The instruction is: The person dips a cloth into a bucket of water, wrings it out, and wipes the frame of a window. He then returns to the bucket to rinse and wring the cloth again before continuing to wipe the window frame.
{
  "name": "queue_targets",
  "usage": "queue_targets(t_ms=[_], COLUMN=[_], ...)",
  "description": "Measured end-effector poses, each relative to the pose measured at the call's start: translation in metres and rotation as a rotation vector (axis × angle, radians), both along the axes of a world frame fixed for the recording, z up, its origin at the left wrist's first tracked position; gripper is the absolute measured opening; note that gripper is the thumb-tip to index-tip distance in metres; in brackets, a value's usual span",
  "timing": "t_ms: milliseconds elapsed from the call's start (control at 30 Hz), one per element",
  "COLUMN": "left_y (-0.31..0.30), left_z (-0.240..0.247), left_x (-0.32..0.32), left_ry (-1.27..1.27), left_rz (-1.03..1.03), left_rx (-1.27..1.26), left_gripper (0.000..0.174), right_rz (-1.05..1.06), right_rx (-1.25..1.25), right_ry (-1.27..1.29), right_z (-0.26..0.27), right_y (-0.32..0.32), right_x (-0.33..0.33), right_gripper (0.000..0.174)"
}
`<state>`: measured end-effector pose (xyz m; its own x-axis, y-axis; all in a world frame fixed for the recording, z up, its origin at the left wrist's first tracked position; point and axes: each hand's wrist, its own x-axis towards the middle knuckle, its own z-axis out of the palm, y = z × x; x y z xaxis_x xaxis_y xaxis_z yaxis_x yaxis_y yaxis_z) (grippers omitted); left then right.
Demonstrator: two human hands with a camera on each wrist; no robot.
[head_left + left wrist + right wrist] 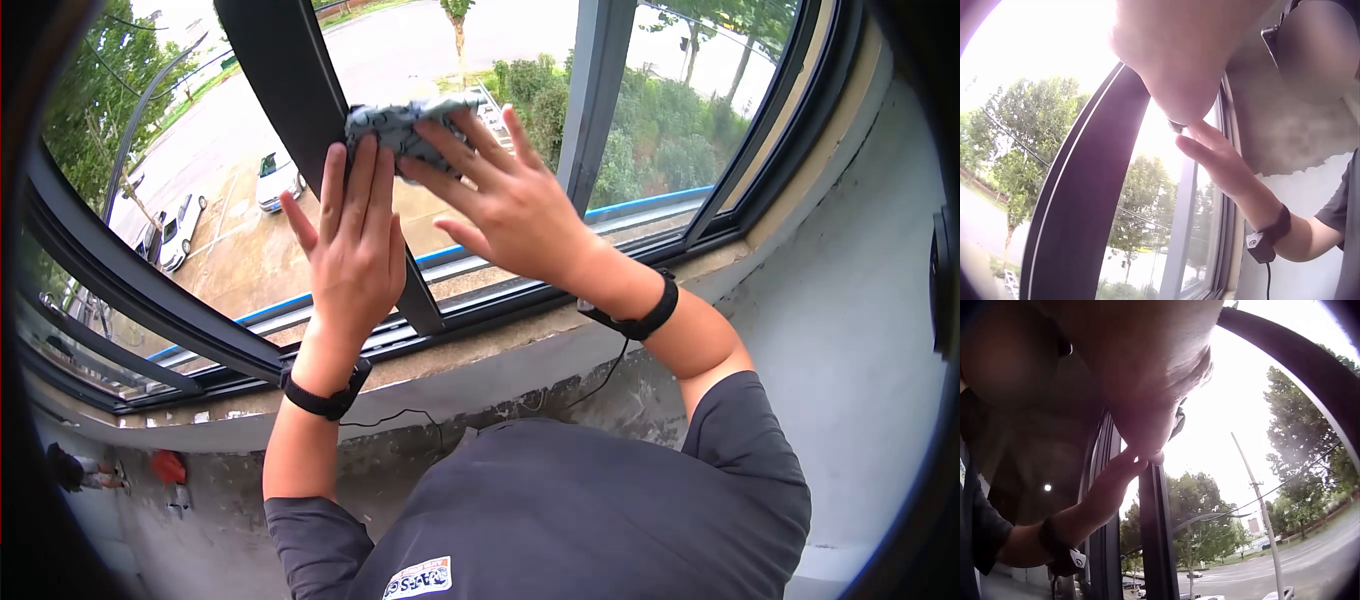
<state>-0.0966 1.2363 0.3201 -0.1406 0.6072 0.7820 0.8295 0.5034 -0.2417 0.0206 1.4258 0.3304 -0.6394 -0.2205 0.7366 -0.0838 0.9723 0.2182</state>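
A crumpled grey-blue patterned cloth (395, 128) lies against the window beside the dark upright frame bar (290, 80). The left hand (355, 250) has its fingers straight, their tips touching the cloth's lower left edge and the bar. On the cloth's right part, the right hand (515, 205) presses with extended, slightly spread fingers, its thumb held apart. The left wrist view has the left hand (1172, 56) large at the top, with the right hand (1219, 162) below. A cloth edge (1177, 424) shows past the right hand (1141, 369) in the right wrist view; the left hand (1110, 487) is lower.
Below the window runs a rough sill (480, 355), with a black cable (600, 385) hanging under it. A grey upright frame (597, 100) stands right of the hands. Both wrists wear black straps. A red object (168, 466) is at lower left. Parked cars and trees show outside.
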Motion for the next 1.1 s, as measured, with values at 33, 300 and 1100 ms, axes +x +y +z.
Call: queue_targets(t_ms=[33,300,1100], left_y=[-0.003,-0.019,0.258], left_z=[-0.014,-0.177,-0.175], left_x=[0.001,0.031,0.179], left_ry=[-0.012,-0.183,-0.088], left_rz=[-0.001,0.014,-0.353], left_rx=[-0.008,-0.446,-0.739], left_gripper=[0.063,0.083,0.085], right_rz=[-0.014,-0.097,-0.434], right_rx=[0.006,0.136,-0.487], right_ry=[-0.048,-0.353,-0.31], right_z=[-0.018,-0.174,-0.264], right_y=[-0.001,-0.004,0.199], right_x=[0.0,0.03,0.211], right_gripper=[0.07,0.086,0.069])
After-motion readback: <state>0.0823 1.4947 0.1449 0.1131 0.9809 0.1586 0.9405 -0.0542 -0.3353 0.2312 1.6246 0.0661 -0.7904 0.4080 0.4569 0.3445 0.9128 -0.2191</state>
